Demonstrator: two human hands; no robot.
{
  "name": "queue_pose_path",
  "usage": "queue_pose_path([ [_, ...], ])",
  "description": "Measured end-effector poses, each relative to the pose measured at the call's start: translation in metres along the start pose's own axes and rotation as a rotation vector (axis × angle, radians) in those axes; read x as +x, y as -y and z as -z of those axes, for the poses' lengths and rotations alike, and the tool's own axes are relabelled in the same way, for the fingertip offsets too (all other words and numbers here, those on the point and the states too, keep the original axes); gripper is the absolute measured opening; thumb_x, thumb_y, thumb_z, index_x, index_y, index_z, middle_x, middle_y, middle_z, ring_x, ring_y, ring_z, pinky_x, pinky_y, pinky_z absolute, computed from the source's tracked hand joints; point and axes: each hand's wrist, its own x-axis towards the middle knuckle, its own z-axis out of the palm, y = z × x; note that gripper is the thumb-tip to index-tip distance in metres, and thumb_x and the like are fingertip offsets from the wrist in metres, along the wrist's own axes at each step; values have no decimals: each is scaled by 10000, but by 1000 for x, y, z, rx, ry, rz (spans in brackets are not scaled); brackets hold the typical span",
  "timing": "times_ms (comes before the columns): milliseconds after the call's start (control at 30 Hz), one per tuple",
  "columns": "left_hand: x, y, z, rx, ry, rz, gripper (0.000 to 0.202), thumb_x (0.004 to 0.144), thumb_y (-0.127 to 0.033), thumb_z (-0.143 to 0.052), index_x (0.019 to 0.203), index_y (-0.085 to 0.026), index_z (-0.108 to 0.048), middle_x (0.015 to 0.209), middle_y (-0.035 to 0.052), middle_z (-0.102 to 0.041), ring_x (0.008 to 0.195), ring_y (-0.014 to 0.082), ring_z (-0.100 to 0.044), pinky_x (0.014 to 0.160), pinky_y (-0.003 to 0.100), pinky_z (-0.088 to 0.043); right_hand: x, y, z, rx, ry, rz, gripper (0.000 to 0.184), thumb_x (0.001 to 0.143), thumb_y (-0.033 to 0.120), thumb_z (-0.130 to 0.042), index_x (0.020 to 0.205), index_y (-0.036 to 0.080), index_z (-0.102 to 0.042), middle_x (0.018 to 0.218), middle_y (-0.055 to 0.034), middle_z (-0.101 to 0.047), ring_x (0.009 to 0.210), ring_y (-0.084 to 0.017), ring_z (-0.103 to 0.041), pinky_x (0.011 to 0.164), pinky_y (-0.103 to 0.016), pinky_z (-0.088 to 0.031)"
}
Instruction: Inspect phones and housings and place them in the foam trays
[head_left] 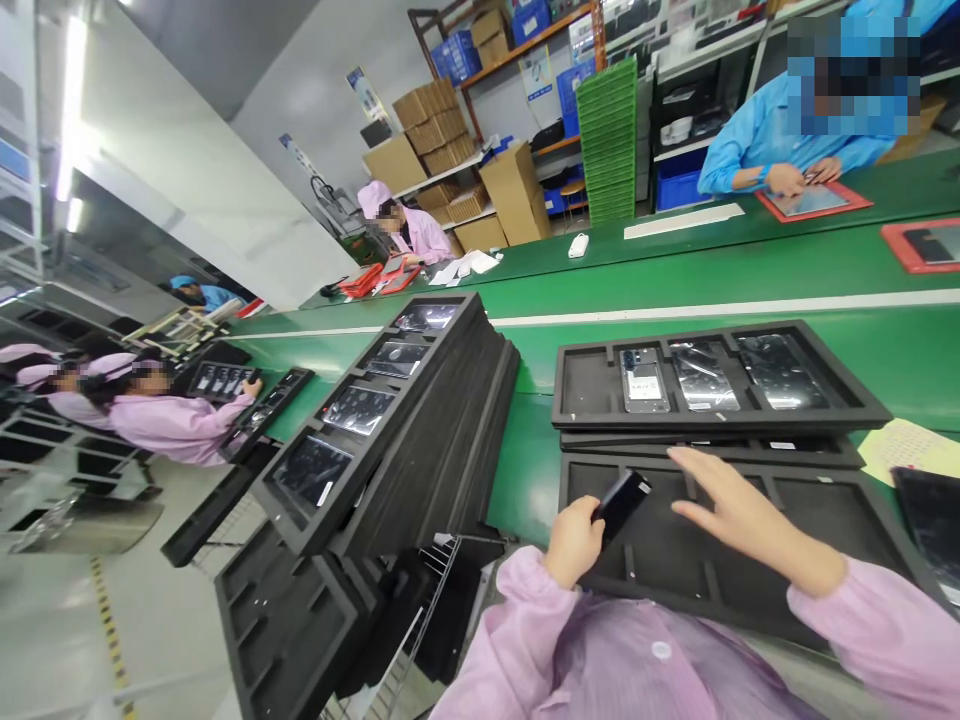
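Observation:
My left hand [574, 543] is closed on a dark smartphone [624, 503], held tilted over a black foam tray [679, 575] with bare compartments. To its right, my right hand [731, 500] hangs open above the same tray, fingers apart and nothing in it. Just beyond lies another foam tray [589, 385] stacked on others. In it sit a phone with its back and camera up [643, 380], a phone in clear film [703, 376] and a wider dark phone [780, 370]; its left compartment is bare.
At the left stands a tall stack of foam trays [420, 450] with wrapped phones on top; lower trays [289, 620] lie beside it. A yellow paper [911, 450] and dark panel [930, 525] are at right. Co-workers sit along the green bench [540, 480].

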Motion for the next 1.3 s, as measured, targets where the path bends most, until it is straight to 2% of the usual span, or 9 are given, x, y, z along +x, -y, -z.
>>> queue_pose_path([
  [167,-40,-28,52,94,-64,-469,190,807,-140,-501,920,-200,-641,953,80,-668,963,242,-584,910,399,-409,-9,49,7,-48,170,260,235,782,279,-554,978,230,-674,945,-67,-710,825,-243,-680,712,-372,-563],
  [267,-57,-26,70,82,-602,-707,237,820,-170,-511,1041,-202,-589,1159,122,-590,1142,287,-490,982,501,-349,-8,70,24,24,69,218,254,865,343,-466,801,236,-687,716,-15,-712,594,-192,-671,541,-286,-547],
  [367,-61,-14,66,-284,-936,-563,358,838,-253,-536,1191,-227,-479,1291,126,-482,1242,270,-410,1019,483,-338,-11,87,38,68,-132,144,317,863,436,-467,734,250,-689,676,-9,-707,546,-188,-659,504,-268,-538],
  [533,-54,-13,42,-1139,-403,-281,627,692,-531,-678,1173,-190,-465,1133,125,-568,1052,238,-559,919,387,-444,-19,110,44,128,-223,158,232,839,401,-536,734,277,-702,653,5,-701,512,-182,-650,492,-253,-548],
  [633,-55,-25,41,-1291,-196,-297,609,627,-551,-728,1056,-168,-530,931,73,-622,817,171,-599,777,308,-486,-20,115,37,221,-210,129,169,803,358,-585,712,264,-692,637,11,-697,498,-172,-644,487,-230,-545],
  [867,-69,-29,55,-1005,-266,-384,406,740,-512,-638,903,-146,-575,775,52,-650,678,141,-592,653,257,-493,-23,96,2,649,-201,-410,366,597,466,-718,876,231,-696,838,-40,-723,667,-210,-669,607,-288,-571],
  [1033,-67,-33,55,-1041,-249,-472,505,620,-554,-738,854,-149,-545,757,56,-654,673,154,-615,634,256,-514,-26,110,-10,1096,55,-571,434,649,574,-693,912,228,-704,778,-67,-697,635,-200,-625,608,-311,-548],
  [1167,-66,-38,57,-1067,-252,-516,528,572,-516,-787,859,-156,-527,743,48,-658,680,157,-625,668,276,-520,-24,127,-8,1304,275,-714,463,678,567,-690,986,222,-685,505,8,-535,367,-97,-395,342,-202,-356],
  [1300,-66,-41,60,-1076,-232,-462,532,545,-444,-819,885,-166,-519,782,42,-651,720,163,-627,681,283,-517,-21,135,-7,1460,347,-840,536,628,564,-745,1010,202,-644,408,86,-324,331,-37,-225,313,-148,-205],
])
